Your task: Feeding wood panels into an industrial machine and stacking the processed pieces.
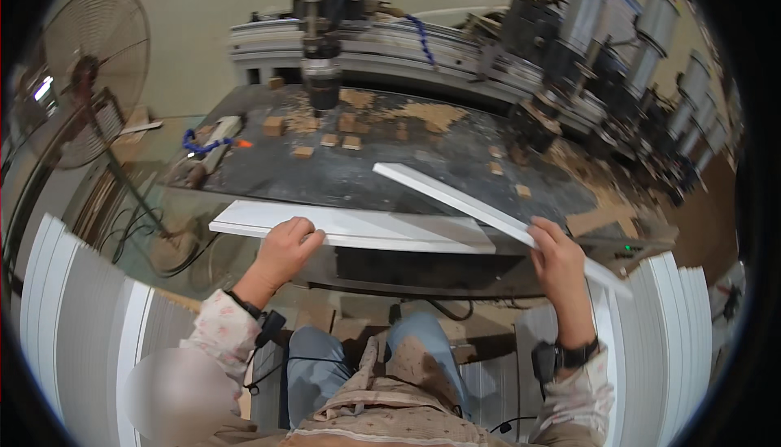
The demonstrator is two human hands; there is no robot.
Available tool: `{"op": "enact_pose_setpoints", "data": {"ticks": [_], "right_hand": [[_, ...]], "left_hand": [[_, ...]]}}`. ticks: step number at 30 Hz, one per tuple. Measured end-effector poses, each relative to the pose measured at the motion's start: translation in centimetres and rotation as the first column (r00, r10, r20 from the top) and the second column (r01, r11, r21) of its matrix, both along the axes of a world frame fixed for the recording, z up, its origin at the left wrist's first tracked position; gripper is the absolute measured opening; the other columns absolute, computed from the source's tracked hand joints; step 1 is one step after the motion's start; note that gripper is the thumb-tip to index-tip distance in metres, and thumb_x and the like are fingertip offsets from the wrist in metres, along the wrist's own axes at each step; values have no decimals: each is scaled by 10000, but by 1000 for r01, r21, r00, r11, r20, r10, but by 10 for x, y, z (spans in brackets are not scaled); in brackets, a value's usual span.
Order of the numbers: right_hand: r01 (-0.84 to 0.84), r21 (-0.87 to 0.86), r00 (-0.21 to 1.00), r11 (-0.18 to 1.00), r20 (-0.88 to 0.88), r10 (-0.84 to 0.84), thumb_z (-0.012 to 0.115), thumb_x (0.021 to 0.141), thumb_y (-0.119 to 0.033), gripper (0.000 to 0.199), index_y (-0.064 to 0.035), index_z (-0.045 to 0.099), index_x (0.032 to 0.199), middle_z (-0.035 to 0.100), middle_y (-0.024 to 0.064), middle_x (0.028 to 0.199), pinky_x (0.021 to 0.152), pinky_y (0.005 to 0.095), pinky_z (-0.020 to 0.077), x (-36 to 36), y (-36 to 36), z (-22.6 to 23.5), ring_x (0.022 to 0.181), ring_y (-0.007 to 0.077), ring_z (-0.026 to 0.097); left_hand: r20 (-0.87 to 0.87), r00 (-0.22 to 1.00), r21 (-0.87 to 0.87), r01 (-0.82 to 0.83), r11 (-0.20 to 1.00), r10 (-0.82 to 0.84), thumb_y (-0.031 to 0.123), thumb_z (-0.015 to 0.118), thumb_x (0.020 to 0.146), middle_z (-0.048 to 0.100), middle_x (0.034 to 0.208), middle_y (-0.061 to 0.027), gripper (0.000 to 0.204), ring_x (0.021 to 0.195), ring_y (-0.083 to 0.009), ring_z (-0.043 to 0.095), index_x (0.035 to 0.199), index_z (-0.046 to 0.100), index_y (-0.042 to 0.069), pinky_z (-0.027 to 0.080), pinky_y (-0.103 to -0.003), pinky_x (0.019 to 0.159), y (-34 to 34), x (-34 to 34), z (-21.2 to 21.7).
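At the near edge of the dusty dark machine table [423, 178], 2 long white flat boards lie: the left hand [285, 250] grips the wide white board [358, 229], and the right hand [557, 264] clasps the narrow white strip [455, 196], which crosses above it, fingers wrapped around each.

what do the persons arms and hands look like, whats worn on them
Both hands are bare, no gloves. The left hand comes out of a pale floral long sleeve, with a black wristband and a small black device trailing a thin cable. The right hand has a matching sleeve and a black wristwatch.
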State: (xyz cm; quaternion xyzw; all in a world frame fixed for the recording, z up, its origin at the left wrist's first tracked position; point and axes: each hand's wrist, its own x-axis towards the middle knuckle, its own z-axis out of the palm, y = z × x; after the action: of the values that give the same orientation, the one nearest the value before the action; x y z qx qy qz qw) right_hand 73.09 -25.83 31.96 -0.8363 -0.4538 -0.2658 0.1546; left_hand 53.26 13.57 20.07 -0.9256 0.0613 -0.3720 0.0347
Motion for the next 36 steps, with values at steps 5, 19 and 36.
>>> {"op": "enact_pose_setpoints", "data": {"ticks": [5,19,36], "right_hand": [[-194,-40,981,980,7,194,636,804,-62,220,-82,642,1024,673,96,1136,772,406,547,79,87,-73,911,329,663],[-262,-52,931,964,-279,238,677,863,-262,407,-142,627,1248,568,90,1356,1077,457,362,165,203,-162,1286,359,469],[-221,-68,903,973,-390,178,669,865,-141,414,-29,602,1259,564,191,1338,1069,405,385,173,211,-161,1302,376,473]], "left_hand": [[-95,986,196,-113,974,134,121,613,782,640,982,-38,144,940,-213,640,923,590,100,511,-388,897,-13,-99,56],[54,495,268,-844,465,867,-3,603,844,692,1029,-126,169,1007,-329,668,1007,643,20,513,-478,913,-108,-366,81],[-22,39,55,-998,40,999,102,709,808,655,1161,-92,349,1104,-306,613,1153,659,104,501,-417,942,-140,-488,-24]]}}
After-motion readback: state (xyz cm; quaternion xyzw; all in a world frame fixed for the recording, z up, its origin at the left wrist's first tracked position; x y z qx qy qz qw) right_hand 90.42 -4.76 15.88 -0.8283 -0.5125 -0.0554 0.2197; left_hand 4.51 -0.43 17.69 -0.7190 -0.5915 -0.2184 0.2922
